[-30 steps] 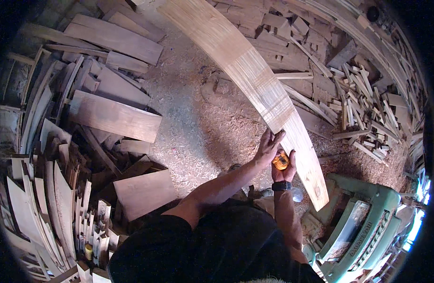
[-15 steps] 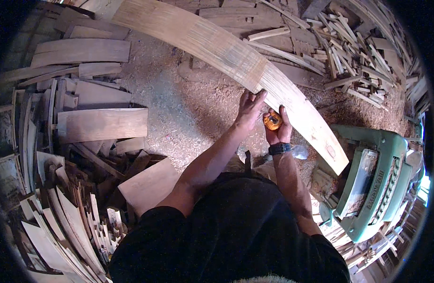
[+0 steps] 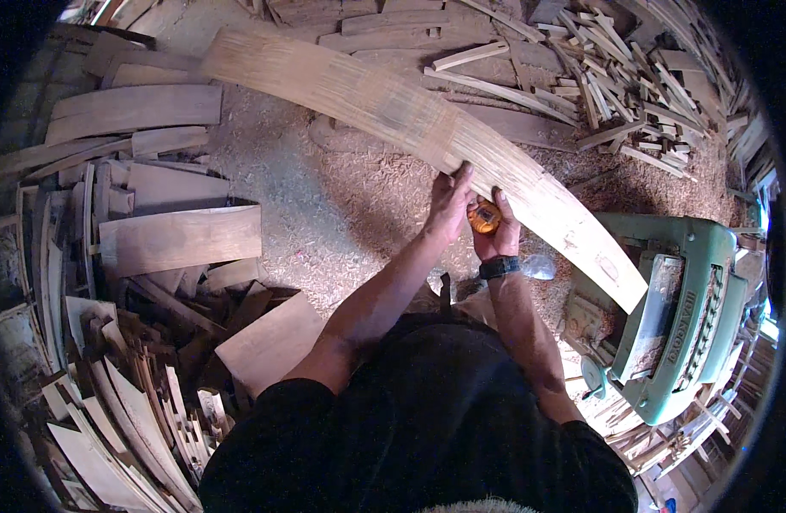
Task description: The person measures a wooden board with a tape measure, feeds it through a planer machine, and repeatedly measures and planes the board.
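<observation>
A long, wide pale board [image 3: 384, 107] crosses the view from the upper middle down to the right, its near end over a green machine. My left hand [image 3: 451, 198] is closed on the board's lower edge, thumb on top. Just to its right, my right hand [image 3: 495, 229] is closed round an orange-and-black tape measure [image 3: 484, 218], its thumb also against the board's edge. A dark watch band [image 3: 499, 268] is on my right wrist. The board's underside and most of the fingers beneath it are hidden.
A green woodworking machine [image 3: 692, 325] stands at the right. Loose boards [image 3: 179, 235] and offcuts [image 3: 264, 342] are piled on the left. Short battens [image 3: 624, 103] lie heaped at the upper right. Wood shavings [image 3: 307, 188] cover the floor.
The board has swung to lie flatter across the view, its near end moving rightward over the machine. Both hands have moved higher in the picture with it, as the view has shifted.
</observation>
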A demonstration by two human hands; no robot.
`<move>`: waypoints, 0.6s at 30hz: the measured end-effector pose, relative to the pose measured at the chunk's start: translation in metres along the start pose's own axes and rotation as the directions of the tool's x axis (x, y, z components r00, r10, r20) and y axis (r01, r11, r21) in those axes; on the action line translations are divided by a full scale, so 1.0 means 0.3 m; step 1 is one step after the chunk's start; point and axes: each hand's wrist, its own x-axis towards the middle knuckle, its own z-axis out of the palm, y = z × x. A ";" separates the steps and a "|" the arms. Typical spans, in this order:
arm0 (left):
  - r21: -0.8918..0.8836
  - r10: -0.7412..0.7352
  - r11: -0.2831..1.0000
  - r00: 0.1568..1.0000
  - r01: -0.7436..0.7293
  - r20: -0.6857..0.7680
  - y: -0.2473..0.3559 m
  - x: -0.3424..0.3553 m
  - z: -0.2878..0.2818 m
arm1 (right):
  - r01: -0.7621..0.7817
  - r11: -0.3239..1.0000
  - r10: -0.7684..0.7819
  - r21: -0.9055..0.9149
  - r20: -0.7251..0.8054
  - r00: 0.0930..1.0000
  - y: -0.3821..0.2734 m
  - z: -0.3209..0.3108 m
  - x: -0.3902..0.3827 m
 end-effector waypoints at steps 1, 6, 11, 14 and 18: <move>0.149 -0.099 0.983 0.994 0.105 -0.047 0.003 0.007 -0.009 | 0.002 1.000 -0.002 -0.003 0.031 1.000 0.004 0.011 -0.004; 0.303 0.038 0.952 0.999 -0.048 0.038 0.036 0.026 0.010 | -0.115 0.991 0.116 -0.076 0.012 0.993 -0.021 -0.022 0.030; 0.451 0.091 0.891 0.994 -0.053 -0.063 0.178 0.126 -0.074 | -0.251 0.725 0.328 -0.641 0.002 0.945 -0.091 0.052 -0.057; 0.328 0.268 0.896 0.954 -0.299 0.136 0.245 0.174 -0.018 | -0.014 0.622 0.178 -0.783 0.124 0.976 -0.235 0.008 -0.084; 0.264 0.374 0.877 0.915 -0.402 0.151 0.285 0.227 0.090 | 0.288 0.305 -0.222 -0.908 0.227 0.948 -0.412 0.121 -0.049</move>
